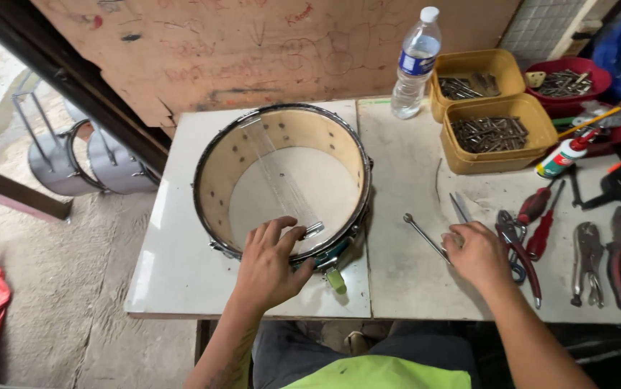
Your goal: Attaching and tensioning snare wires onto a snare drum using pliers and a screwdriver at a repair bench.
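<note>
A snare drum [285,180] lies open side up at centre frame on the white desk [173,274], its near rim close to the desk's front edge and its left side leaving a bare strip out to the left edge. The left hand [271,263] rests on the near rim with fingers spread and curled over the hoop, touching the end of the snare wires [281,184] that run diagonally across the drumhead. Right of the drum lies a stretch of bare desk, crossed only by a thin metal rod [425,236]. The right hand [477,252] lies at lower right with fingers bent down onto the rod's end beside small scissors [460,209]; whether it grips anything, I cannot tell. Just right of it lie red-handled pliers [519,248], a red screwdriver [543,227] and locking pliers [588,261], crowding the right edge. At upper right stand a plastic water bottle [415,65] and two yellow tubs [499,133] of metal rods, near the desk's back edge
</note>
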